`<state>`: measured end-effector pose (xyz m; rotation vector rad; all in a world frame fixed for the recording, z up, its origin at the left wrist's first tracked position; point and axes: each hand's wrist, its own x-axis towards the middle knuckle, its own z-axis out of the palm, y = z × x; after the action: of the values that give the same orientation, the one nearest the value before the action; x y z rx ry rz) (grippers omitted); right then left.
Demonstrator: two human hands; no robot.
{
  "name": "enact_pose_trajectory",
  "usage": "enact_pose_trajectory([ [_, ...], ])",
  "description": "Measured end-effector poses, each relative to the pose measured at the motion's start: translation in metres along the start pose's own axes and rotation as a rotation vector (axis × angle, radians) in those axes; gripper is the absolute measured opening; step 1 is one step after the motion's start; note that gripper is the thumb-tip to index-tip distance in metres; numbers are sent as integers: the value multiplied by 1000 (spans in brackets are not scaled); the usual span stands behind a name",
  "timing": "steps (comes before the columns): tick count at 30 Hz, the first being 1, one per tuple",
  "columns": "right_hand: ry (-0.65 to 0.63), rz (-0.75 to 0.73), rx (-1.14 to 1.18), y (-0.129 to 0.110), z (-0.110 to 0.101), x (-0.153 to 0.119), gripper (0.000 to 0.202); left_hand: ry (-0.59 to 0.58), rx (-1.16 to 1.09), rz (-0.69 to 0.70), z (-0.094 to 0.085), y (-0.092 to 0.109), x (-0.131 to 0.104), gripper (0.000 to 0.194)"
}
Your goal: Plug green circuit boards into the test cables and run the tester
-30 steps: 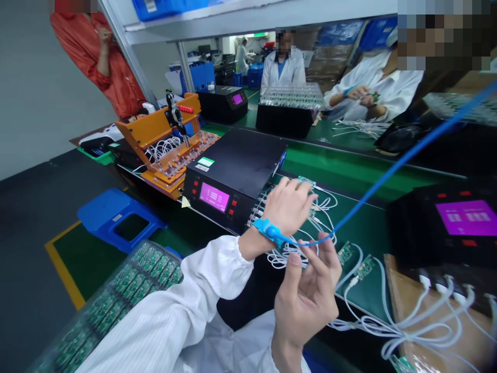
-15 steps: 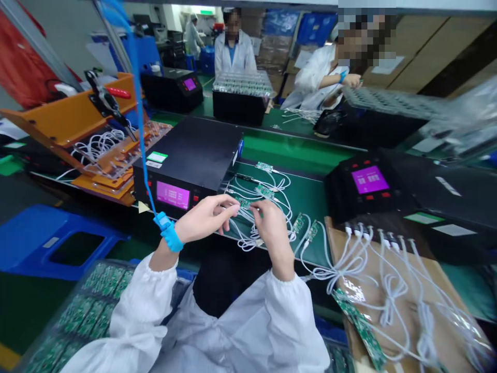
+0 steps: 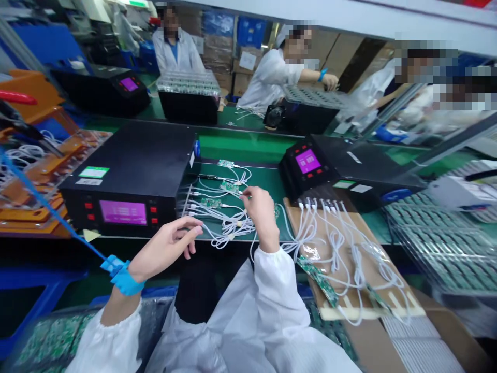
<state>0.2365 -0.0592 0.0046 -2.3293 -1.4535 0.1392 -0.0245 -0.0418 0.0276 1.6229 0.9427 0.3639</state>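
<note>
Just beyond the right hand (image 3: 261, 213), whose fingertips pinch a white cable (image 3: 233, 226), small green circuit boards (image 3: 212, 202) lie across the mat, while the spread, empty left hand (image 3: 165, 246) hovers farther back.

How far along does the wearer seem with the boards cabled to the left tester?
Done: several small boards lie on the green mat, white cables running to the left tester. In hand: right hand is at one cable near a board; left hand hovers open. Left: trays of boards wait alongside.
</note>
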Motion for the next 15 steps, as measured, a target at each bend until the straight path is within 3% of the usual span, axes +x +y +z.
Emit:
enact_pose_trajectory([
  [3,93,114,35,30,-29,-11,17,-4,-5,5,4,-2,5,55],
  [6,103,166,23,39,-39,-11,17,-21,-24,10,15,0,11,58],
  [9,18,59,-13,26,-25,-4,17,-58,-23,-1,26,1,17,59],
  [12,-119,-145,-46,-1,4,5,19,-79,-24,-7,33,1,20,59],
  [15,-199,-247,-131,-27,30,12,24,-94,-17,-14,35,0,19,59],
])
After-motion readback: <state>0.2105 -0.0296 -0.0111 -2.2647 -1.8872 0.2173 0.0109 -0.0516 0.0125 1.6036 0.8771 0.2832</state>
